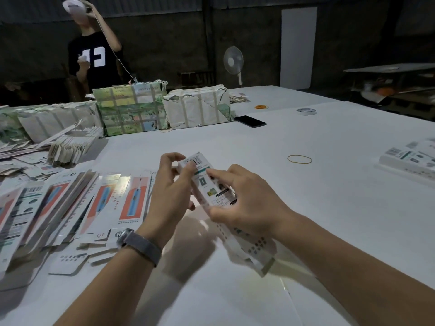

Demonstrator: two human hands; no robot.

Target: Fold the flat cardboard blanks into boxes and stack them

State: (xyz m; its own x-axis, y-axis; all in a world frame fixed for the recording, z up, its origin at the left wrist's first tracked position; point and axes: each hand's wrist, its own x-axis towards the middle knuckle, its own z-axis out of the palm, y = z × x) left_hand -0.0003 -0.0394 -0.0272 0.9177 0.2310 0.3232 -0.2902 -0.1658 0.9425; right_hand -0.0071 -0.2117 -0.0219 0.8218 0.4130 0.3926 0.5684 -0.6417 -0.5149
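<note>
Now I hold 1 half-folded box (207,182) between my 2 hands. My left hand (170,191) pinches its far end, my right hand (244,203) grips the middle, and its long side points away from me.

The room behind is dim, the walls almost black. Light falls from above on the white table (306,184), and soft shadows lie under the fingers (171,161). Edges bend from the wide lens; far things look soft.

Blanks (70,203) left of box (207,182) (stack (409,161) right).
</note>
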